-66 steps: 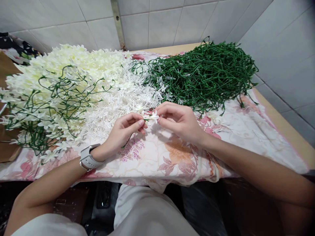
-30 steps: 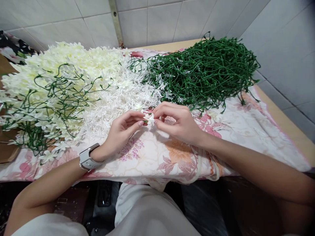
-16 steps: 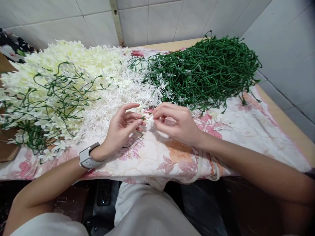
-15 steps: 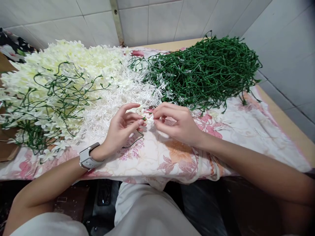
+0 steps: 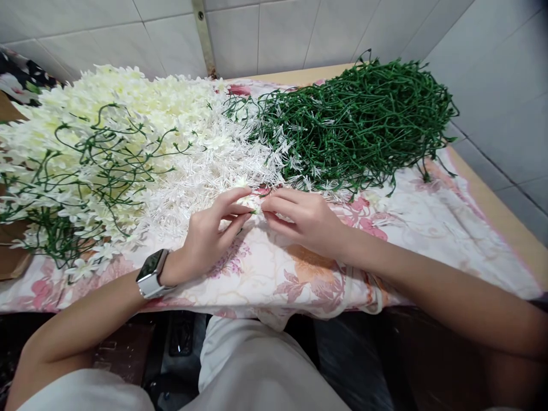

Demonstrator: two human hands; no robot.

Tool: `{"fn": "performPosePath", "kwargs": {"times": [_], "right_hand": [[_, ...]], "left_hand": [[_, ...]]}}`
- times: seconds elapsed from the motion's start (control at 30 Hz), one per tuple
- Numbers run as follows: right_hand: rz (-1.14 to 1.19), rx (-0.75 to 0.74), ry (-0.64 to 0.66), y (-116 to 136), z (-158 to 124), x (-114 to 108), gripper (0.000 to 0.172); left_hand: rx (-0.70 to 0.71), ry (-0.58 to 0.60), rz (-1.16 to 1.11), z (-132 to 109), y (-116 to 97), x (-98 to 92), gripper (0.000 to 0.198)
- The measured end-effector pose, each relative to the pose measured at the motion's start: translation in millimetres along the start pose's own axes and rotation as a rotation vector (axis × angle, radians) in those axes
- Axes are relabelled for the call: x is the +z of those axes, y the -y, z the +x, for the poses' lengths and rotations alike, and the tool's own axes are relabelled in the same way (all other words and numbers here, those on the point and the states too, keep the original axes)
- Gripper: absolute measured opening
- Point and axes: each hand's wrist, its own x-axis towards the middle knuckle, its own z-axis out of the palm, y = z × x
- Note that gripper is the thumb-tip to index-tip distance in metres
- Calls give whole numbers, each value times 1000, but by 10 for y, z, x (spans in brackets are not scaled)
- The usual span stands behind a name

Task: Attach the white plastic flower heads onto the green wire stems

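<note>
Close together over the near middle of the cloth, both hands pinch at one small piece. Between the fingertips shows an artificial white flower (image 5: pixel 257 203) with a bit of green at its base. My left hand (image 5: pixel 216 231), with a watch on its wrist, pinches the green stem end between thumb and fingers. From the other side my right hand (image 5: pixel 302 220) pinches the white petals; its fingertips hide part of them. Just beyond the hands lies a heap of thin white stamen pieces (image 5: pixel 201 171).
Piled at the left are cream-white flower heads (image 5: pixel 124 91), with loose green stems (image 5: pixel 107 151) on top. A big heap of green plastic stems (image 5: pixel 377 114) fills the back right. A floral cloth (image 5: pixel 428 245) covers the table. Tiled wall (image 5: pixel 282 40) stands behind.
My left hand has turned so its back faces up more, and its fingers have closed in on the piece. The right fingers have drawn together; the dangling green stem is mostly hidden.
</note>
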Motion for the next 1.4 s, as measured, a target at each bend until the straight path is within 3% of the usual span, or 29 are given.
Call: {"fn": "performPosePath", "kwargs": {"times": [0.1, 0.57, 0.87, 1.4], "right_hand": [[-23, -10, -6, 11, -8, 16, 20], [220, 171, -13, -12, -32, 114, 12], [224, 108, -13, -24, -55, 187, 15], [181, 1, -11, -2, -69, 238, 16]], "left_hand": [[51, 15, 81, -14, -12, -14, 41], [37, 69, 93, -19, 64, 26, 32], [153, 83, 195, -3, 72, 46, 17], [386, 32, 339, -13, 164, 121, 20]]}}
